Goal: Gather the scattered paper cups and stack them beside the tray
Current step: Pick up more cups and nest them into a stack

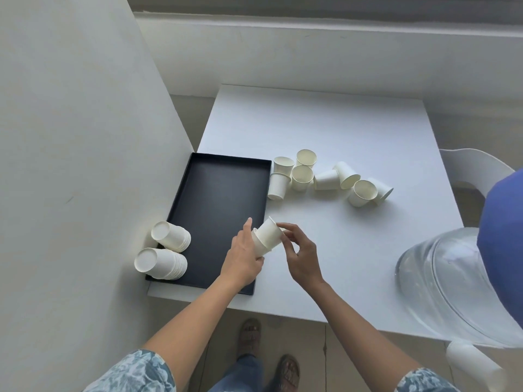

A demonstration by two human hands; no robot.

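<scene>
Left hand (244, 257) curled round a short nested stack (264, 239) held over the tray (220, 210) right edge. Right hand (300, 254) pinches the top cup's rim side with its fingertips. Loose cups (325, 176) lie at 1 o'clock from the hands on the table (325, 123); two finished stacks (167, 250) lie at 9 o'clock. Judgement: thin paper, very light, crushes easily; hold each by the wall below the rim, gently.
</scene>
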